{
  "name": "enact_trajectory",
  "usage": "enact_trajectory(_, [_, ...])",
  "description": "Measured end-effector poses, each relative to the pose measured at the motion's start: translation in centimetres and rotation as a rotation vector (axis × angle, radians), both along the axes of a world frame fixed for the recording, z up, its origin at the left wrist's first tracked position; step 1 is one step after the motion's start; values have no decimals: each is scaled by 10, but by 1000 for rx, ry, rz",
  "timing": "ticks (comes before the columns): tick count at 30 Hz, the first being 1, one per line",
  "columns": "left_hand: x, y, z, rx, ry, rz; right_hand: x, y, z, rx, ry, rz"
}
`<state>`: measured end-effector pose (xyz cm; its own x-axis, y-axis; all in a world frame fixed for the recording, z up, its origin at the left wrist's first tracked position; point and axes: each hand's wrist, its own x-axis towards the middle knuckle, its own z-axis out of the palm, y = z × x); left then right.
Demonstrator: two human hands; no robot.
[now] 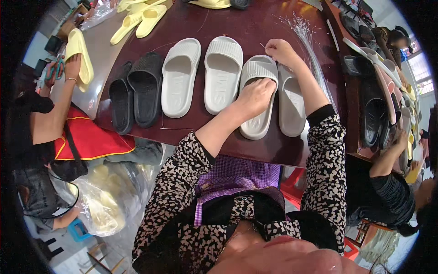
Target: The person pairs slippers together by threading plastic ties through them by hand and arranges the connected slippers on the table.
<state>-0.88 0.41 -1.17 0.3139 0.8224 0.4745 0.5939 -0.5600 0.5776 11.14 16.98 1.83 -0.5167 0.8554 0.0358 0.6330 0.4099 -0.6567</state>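
My left hand (259,97) reaches into the foot opening of an off-white slide slipper (258,129), its fingers bent at the strap and partly hidden under it. My right hand (284,51) is just beyond that slipper's toe, fingertips pinched on a thin strand (262,45). A greyer slide slipper (292,109) lies close on the right, its toe end partly behind my right wrist. To the left lie two white slide slippers (181,77) and a pair of black ones (145,93). All have their toes pointing away from me.
The dark red table (219,18) carries a bundle of clear strands (315,59) on the right and yellow slippers (150,20) at the far left. At left, another person's hand (73,68) holds a yellow slipper. Piled slippers (374,105) and another worker are at right.
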Motion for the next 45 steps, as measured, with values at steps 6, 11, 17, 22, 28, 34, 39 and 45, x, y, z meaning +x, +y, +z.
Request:
enact_trajectory(6, [-1,1,-1,50,-4,18,-10,-2,-2,-129,-88,-46])
enact_trajectory(11, [0,2,-2,89,2,5,-12,-10,-5,-116,66,37])
enact_trajectory(17, [-2,2,-4,131,1,15,5,-15,-2,-263,435,-195])
enact_trajectory(22, [-6,4,-4,125,2,-1,2,-22,1,-218,218,-99])
enact_trajectory(28, [-2,5,-6,88,15,-2,-16,-16,-3,-198,19,26])
enact_trajectory(34, [-4,7,-5,98,13,-23,-26,-11,-12,-356,165,27])
enact_trajectory(39, [-3,3,11,180,-172,-24,-12,-10,-10,78,63,-157])
enact_trajectory(45, [-28,14,20,159,-496,187,1,-78,12,55,395,-96])
